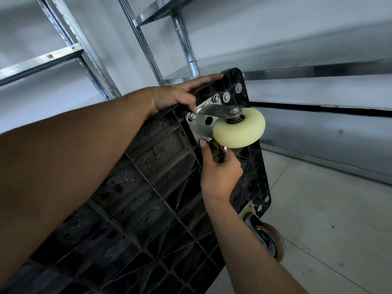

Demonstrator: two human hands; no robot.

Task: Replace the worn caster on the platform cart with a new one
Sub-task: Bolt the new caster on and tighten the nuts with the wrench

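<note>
the black ribbed plastic platform cart (161, 158) fills the middle of the frame, tipped up on edge with its underside facing you. at its upper corner, centre right of the frame, a pale cream wheel caster with a silver steel bracket (239, 128) already sits on its mounting spot, and it looks like the new one. a second caster with a brown, scuffed tyre (269, 236) sits at the lower right corner, down by the floor.

your left hand (171, 96) wraps over the cart's top edge, fingers behind and thumb in front, pinching the edge right beside the bracket. your right hand (220, 170), just below the cream wheel, curls round a small dark and silver tool (222, 150), its forefinger touching the plate's lower corner; which tool it is you cannot tell from here.

two silver bolts (192, 116) show at the plate's upper corners. so the swap seems mostly done: the new caster is seated, and fastening the lower corners is likely what remains, though those fixings are hidden by the wheel.

around you, a pale grey wall (297, 39) spans the top, galvanised steel shelving (148, 49) runs across the upper left, and a light grey tiled floor (328, 219) fills the lower right.
</note>
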